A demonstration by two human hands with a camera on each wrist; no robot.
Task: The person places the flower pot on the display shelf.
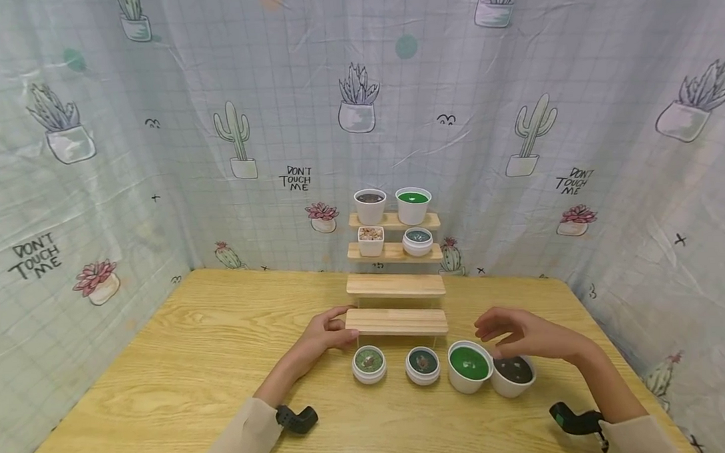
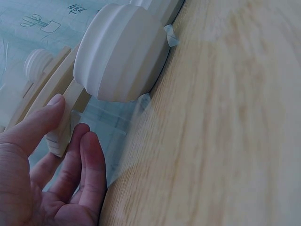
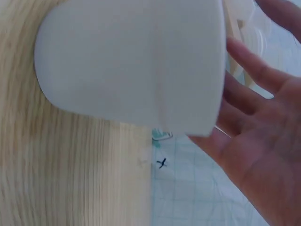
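Observation:
A tiered stand of wooden shelves stands on the table, and my left hand pinches the left end of its lowest board. In the left wrist view, the thumb lies on that board's end with the fingers below. Above the dark-filled white pot, my right hand hovers with relaxed fingers, holding nothing. Left of that pot is a larger green-filled pot. Two small round white pots, one with light green filling and one dark green, sit before the stand.
On the top shelf are a brown-filled pot and a green-filled pot. The shelf below bears a square pot of pebbles and a small round pot. A cactus-print curtain surrounds the wooden table.

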